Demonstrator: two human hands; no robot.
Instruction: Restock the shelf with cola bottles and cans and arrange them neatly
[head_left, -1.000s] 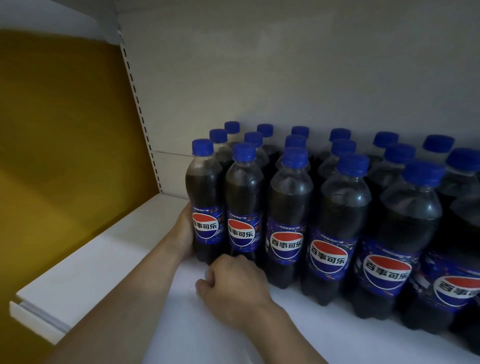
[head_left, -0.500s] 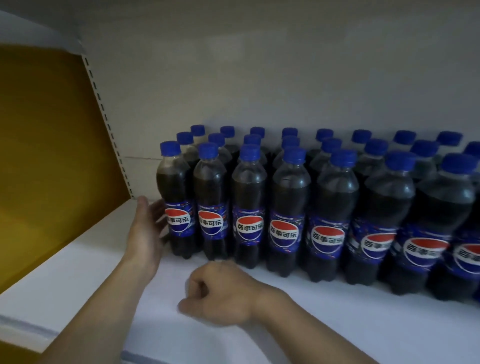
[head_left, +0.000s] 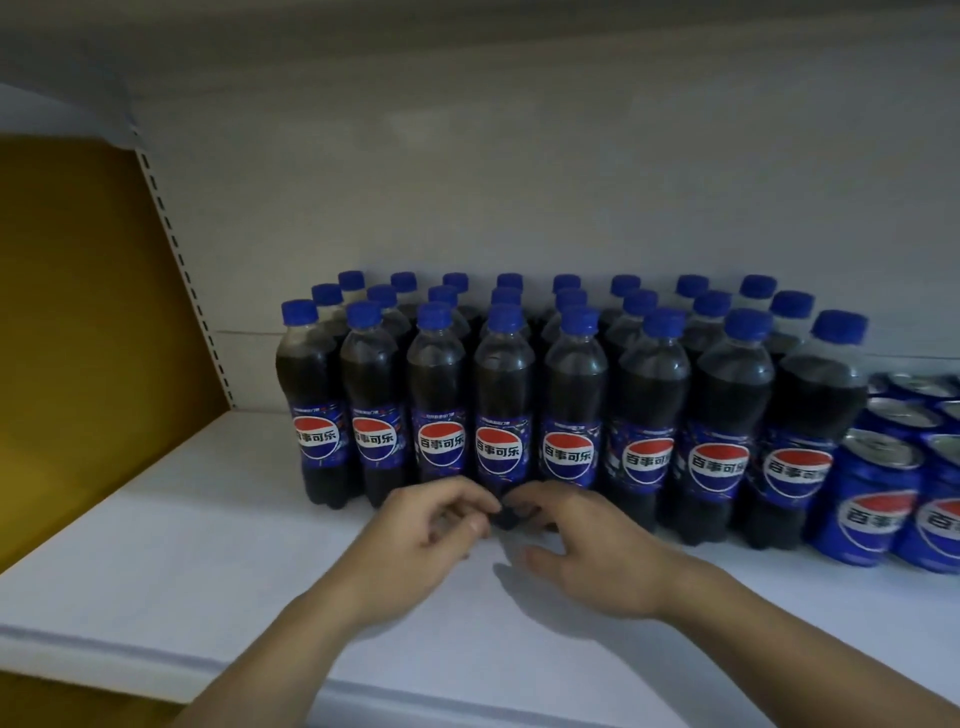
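Three rows of cola bottles (head_left: 501, 415) with blue caps and blue labels stand upright on the white shelf (head_left: 208, 545), against the back panel. Blue cola cans (head_left: 862, 512) stand right of the bottles, at the frame's right edge. My left hand (head_left: 431, 535) and my right hand (head_left: 592, 545) meet low in front of the fourth bottle of the front row. Their loosely curled fingertips reach its dark base, which they partly hide. Neither hand wraps round a bottle.
A slotted upright rail (head_left: 176, 260) marks the shelf's left end, with a yellow wall (head_left: 78, 312) beyond it. The underside of the shelf above (head_left: 467, 78) hangs well over the caps. Bare shelf lies left of the bottles and along the front edge.
My left hand left the leftmost bottle and moved right. My right hand uncurled from a fist and moved to the same bottle's base. The view pulled back, showing the cans.
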